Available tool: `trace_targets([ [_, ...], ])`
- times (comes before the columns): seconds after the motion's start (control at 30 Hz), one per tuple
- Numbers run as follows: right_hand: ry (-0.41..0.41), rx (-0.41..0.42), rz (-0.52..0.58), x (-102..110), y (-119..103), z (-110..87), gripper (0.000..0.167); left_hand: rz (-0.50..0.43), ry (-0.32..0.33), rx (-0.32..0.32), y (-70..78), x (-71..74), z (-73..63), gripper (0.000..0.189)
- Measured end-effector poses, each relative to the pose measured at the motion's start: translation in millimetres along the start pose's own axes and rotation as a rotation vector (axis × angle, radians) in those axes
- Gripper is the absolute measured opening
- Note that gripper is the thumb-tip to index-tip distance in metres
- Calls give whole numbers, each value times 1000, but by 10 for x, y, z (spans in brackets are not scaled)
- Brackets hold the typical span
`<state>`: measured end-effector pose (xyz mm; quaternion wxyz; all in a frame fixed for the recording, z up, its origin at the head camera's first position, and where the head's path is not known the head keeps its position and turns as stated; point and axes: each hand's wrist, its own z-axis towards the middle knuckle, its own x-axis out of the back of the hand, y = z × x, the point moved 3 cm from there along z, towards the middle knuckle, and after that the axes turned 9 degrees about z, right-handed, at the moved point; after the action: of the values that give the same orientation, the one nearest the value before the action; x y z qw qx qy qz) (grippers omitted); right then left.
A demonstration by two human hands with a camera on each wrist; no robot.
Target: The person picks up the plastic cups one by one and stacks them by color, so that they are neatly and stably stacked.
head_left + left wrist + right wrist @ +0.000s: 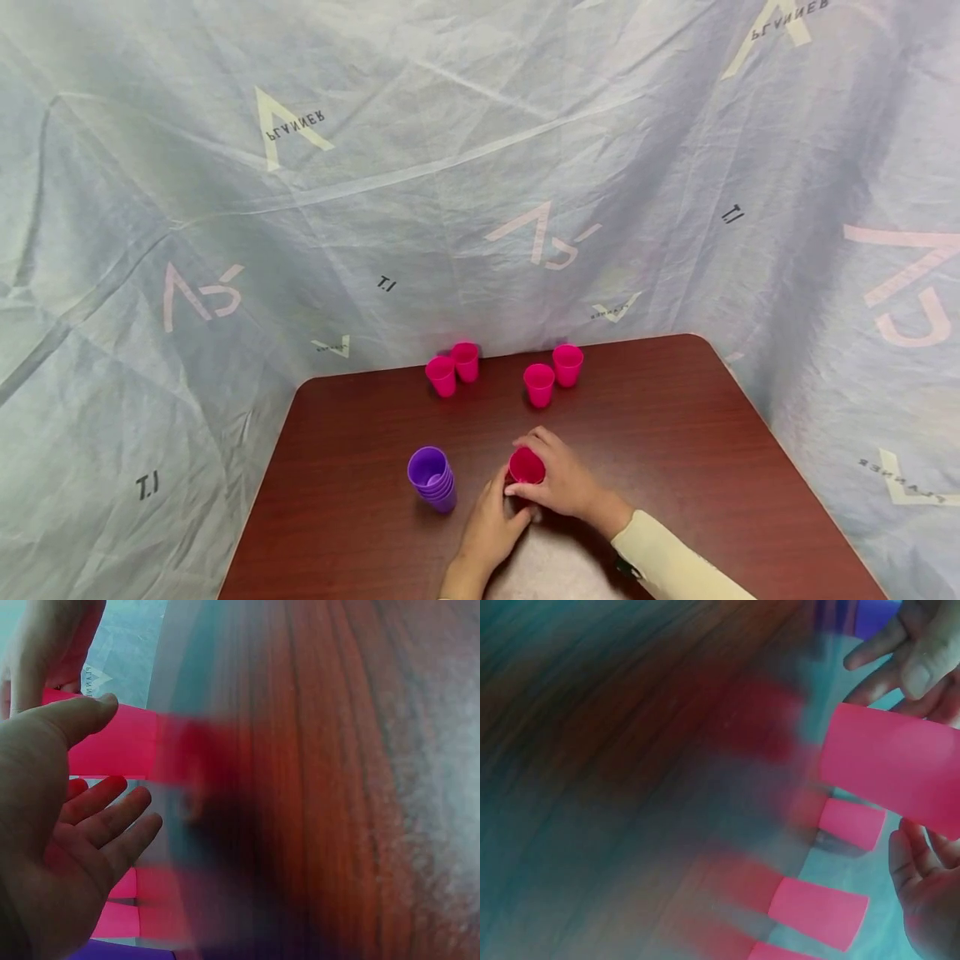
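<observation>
In the head view, a pink cup [527,466] stands mouth up near the middle of the table. My right hand [566,479] grips it near the rim, thumb on the near side and fingers on the far side. Close on its left is my left hand [491,525], fingertips beside the cup wall. The left wrist view shows that hand [71,825] with thumb and fingers spread and extended around the pink cup [120,742]; whether they touch it I cannot tell. Left of both hands stands a nested stack of purple cups [433,479], mouths up.
Toward the back of the brown table [360,433] stand two pairs of pink cups, a left pair [442,377] and a right pair [539,386]. A pale printed cloth [465,208] hangs behind the table and along its sides.
</observation>
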<state>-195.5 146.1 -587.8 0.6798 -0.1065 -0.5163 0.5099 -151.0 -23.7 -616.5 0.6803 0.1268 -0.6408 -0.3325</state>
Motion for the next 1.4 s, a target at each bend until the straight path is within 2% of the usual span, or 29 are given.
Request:
trace_targets([
  [0.17, -11, -15, 11, -50, -26, 1, 73, -14, 39, -8, -11, -14, 32, 78],
  [0.43, -35, -10, -15, -131, -36, -50, 79, -135, 57, 33, -40, -52, 76, 79],
  [0.7, -31, -4, -22, -160, -57, -81, 82, -116, 151, 16, -66, -81, 76, 79],
  [0.83, -53, 19, -4, -151, -57, -90, 70, -114, 175, -3, -60, -81, 86, 76],
  [0.93, -47, 39, 11, -128, -53, -98, 53, -133, 174, -17, -40, -89, 107, 76],
  [1.03, 3, 50, 12, -85, -40, -77, 43, -147, 160, -2, -9, -92, 129, 80],
  [1.13, 71, 52, -4, -32, -11, -36, 39, -162, 110, 32, 32, -97, 148, 80],
  [1.27, 130, 30, -21, 35, 43, 12, 36, -204, 52, 52, 73, -122, 169, 68],
  [1.4, 154, 2, -26, 96, 97, 75, 36, -215, 49, 67, 87, -134, 183, 58],
])
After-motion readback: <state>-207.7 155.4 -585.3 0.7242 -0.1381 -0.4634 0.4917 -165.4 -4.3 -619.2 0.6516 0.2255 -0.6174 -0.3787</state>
